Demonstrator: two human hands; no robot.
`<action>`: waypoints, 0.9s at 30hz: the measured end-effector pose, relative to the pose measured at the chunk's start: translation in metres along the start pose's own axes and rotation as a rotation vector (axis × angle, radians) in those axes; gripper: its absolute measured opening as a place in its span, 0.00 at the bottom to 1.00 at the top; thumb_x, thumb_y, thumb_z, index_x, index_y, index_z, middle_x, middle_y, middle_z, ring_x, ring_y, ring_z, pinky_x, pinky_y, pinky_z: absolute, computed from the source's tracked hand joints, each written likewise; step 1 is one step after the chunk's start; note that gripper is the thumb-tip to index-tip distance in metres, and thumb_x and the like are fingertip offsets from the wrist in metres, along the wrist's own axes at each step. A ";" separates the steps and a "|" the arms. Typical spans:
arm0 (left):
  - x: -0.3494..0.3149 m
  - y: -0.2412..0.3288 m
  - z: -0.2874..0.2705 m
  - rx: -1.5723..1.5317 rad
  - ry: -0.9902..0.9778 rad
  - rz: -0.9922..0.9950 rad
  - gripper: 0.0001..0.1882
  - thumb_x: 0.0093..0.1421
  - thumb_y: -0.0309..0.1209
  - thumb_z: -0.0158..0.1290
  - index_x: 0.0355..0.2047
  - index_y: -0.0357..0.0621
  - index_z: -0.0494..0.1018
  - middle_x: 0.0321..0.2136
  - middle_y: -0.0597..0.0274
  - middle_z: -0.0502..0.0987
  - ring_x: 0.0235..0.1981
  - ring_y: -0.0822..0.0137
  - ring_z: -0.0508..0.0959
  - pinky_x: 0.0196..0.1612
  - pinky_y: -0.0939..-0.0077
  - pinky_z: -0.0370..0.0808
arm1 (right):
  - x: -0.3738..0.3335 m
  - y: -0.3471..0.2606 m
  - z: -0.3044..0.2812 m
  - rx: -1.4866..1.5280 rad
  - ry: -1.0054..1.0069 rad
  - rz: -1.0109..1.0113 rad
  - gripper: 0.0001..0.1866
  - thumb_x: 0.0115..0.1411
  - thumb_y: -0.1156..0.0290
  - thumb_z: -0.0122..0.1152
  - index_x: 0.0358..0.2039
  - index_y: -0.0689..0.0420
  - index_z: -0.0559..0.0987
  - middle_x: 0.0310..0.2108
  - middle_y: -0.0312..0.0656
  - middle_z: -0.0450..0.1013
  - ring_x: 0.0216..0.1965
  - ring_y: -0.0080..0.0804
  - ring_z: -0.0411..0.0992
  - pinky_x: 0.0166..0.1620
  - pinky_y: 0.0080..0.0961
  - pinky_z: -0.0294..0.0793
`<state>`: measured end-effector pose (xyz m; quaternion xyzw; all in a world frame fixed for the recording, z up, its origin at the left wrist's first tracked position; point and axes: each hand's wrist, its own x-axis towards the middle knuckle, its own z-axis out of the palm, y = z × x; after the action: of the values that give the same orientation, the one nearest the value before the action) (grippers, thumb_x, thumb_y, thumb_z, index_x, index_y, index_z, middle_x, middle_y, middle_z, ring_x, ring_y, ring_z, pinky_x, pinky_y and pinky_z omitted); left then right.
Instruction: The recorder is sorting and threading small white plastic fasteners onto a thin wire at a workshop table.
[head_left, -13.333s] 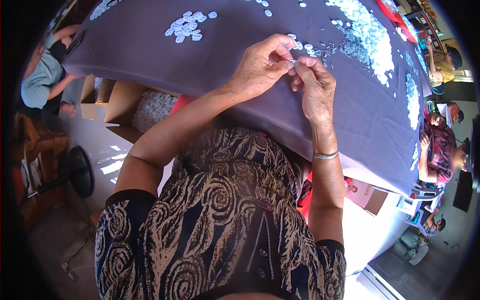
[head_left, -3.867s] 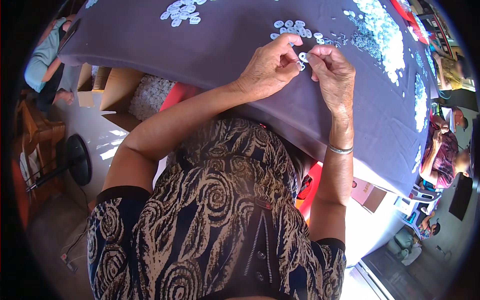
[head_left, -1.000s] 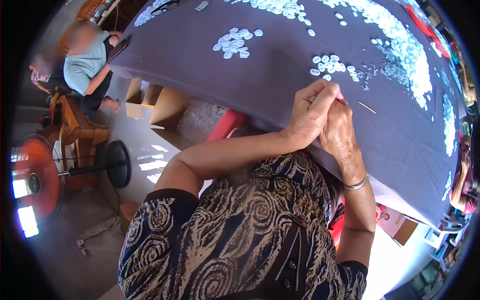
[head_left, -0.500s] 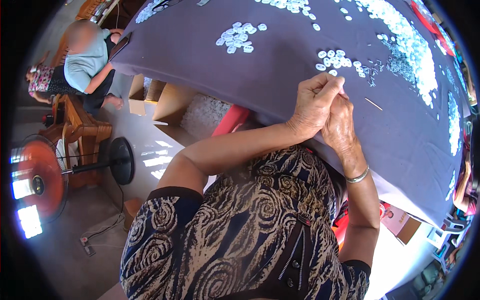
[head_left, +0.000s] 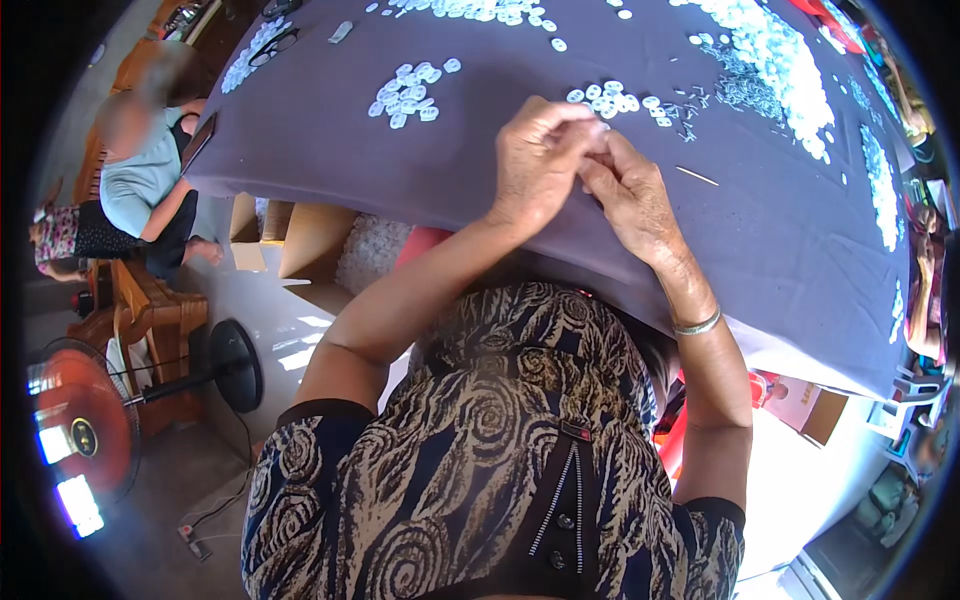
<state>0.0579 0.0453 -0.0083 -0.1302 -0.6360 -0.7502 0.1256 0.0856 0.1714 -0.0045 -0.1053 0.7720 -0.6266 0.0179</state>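
Over the near edge of the cloth-covered table (head_left: 480, 160), my left hand (head_left: 535, 170) and my right hand (head_left: 635, 195) meet at the fingertips. My left thumb and fingers are pinched together, slightly blurred, with a tiny pale bit showing at their tips. The fingers of my right hand curl closed against them, and whatever they hold is hidden. Just beyond my fingers lies a small cluster of white oval plastic pieces with holes (head_left: 610, 98). Small dark metal pins (head_left: 690, 105) are scattered to its right. A thin wooden stick (head_left: 697, 176) rests right of my right hand.
Another cluster of white pieces (head_left: 405, 95) lies to the left. A large white heap (head_left: 785, 70) spreads at the far right beside a dark pin pile (head_left: 748, 92). Eyeglasses (head_left: 275, 45) sit far left. Below the table edge are cardboard boxes (head_left: 315, 240); a fan (head_left: 85, 425) and a seated person are at left.
My hands were pressed tightly together; now they are a little apart, the left wrist raised and the fingertips still meeting. The whole view has shifted, so the table things appear farther left and higher.
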 end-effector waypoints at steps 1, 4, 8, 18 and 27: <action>0.008 0.001 -0.007 0.185 0.022 0.123 0.03 0.52 0.22 0.58 0.29 0.39 0.77 0.25 0.63 0.71 0.23 0.74 0.73 0.27 0.81 0.71 | -0.001 -0.002 0.003 -0.076 0.053 -0.094 0.05 0.60 0.72 0.55 0.34 0.60 0.73 0.20 0.31 0.66 0.23 0.14 0.60 0.27 0.17 0.63; 0.037 -0.006 -0.043 0.464 0.042 0.235 0.04 0.49 0.22 0.59 0.27 0.40 0.77 0.21 0.64 0.71 0.22 0.75 0.71 0.26 0.80 0.69 | -0.004 -0.013 0.000 -0.339 -0.114 0.011 0.04 0.58 0.73 0.57 0.29 0.59 0.74 0.16 0.32 0.63 0.20 0.14 0.58 0.24 0.19 0.61; 0.058 -0.010 -0.084 0.935 0.074 0.243 0.06 0.50 0.26 0.61 0.29 0.43 0.78 0.23 0.64 0.74 0.23 0.73 0.73 0.29 0.79 0.70 | -0.007 -0.002 0.007 -0.536 -0.074 -0.283 0.07 0.53 0.72 0.62 0.25 0.58 0.72 0.15 0.41 0.68 0.17 0.33 0.67 0.23 0.31 0.66; 0.049 -0.019 -0.066 0.946 -0.115 0.395 0.17 0.49 0.27 0.57 0.41 0.43 0.71 0.38 0.54 0.69 0.42 0.53 0.70 0.45 0.63 0.69 | -0.009 -0.010 0.009 -0.619 -0.118 -0.280 0.11 0.50 0.70 0.63 0.25 0.58 0.69 0.20 0.44 0.72 0.24 0.47 0.73 0.26 0.40 0.70; 0.041 -0.026 -0.027 0.834 -0.548 0.408 0.20 0.52 0.18 0.51 0.47 0.42 0.68 0.42 0.54 0.71 0.42 0.51 0.73 0.44 0.63 0.70 | -0.012 -0.012 0.008 -0.632 -0.186 -0.426 0.12 0.48 0.70 0.64 0.26 0.58 0.68 0.21 0.44 0.70 0.26 0.46 0.71 0.28 0.40 0.68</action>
<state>0.0092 0.0220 -0.0218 -0.3811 -0.8512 -0.3330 0.1391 0.1001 0.1632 0.0039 -0.3197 0.8829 -0.3354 -0.0761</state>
